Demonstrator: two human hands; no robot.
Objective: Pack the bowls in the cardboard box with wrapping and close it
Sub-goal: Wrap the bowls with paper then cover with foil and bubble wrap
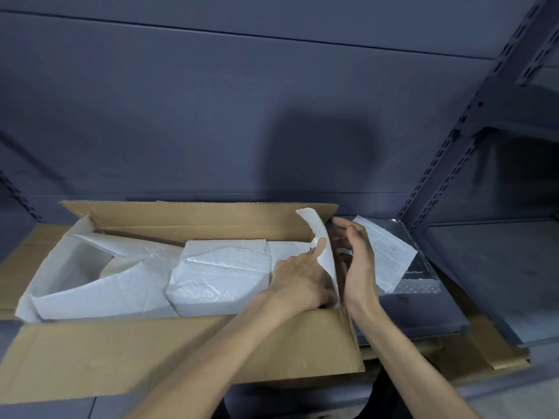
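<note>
An open cardboard box [169, 349] lies on a grey shelf, its flaps spread out. White foam wrapping [99, 288] lines it, and a wrapped white bundle [217, 276] sits in the middle. At the left, a pale rounded bowl edge [116, 266] shows under the wrap. My left hand [302, 276] rests at the box's right end and holds an upright strip of white wrap [320, 237] between thumb and fingers. My right hand [357, 261] is just right of that strip, fingers relaxed and spread, holding nothing.
A loose white foam sheet [387, 255] lies on bubble wrap [420, 282] right of the box. Flattened cardboard [496, 352] sticks out under the grey shelf board. A slotted shelf upright [453, 146] rises at the right. The grey back panel stands close behind the box.
</note>
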